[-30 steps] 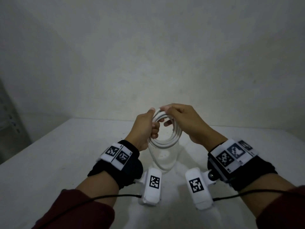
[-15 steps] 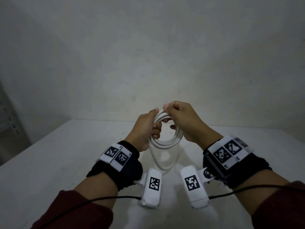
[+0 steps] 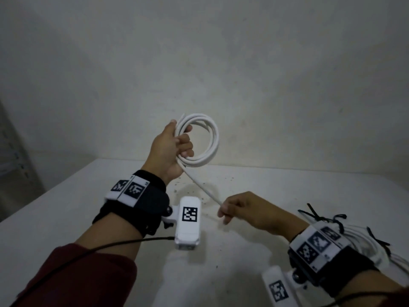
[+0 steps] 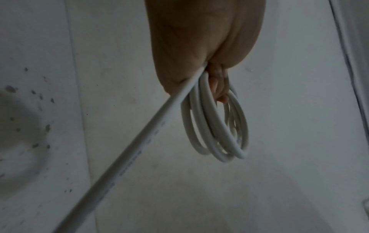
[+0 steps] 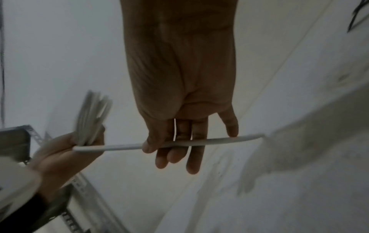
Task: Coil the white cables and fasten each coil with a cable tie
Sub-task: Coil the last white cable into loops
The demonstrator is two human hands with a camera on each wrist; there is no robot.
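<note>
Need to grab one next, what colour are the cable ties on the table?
Black. The cable ties lie by the right wrist, clearest in the head view.

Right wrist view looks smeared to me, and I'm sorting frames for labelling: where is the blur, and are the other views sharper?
Right wrist view: coil in the left hand is motion-smeared, right hand dim but readable. Left wrist view: coil fairly sharp, the cable tail soft. Head view: dim overall, edges bowed by the wide lens.
</note>
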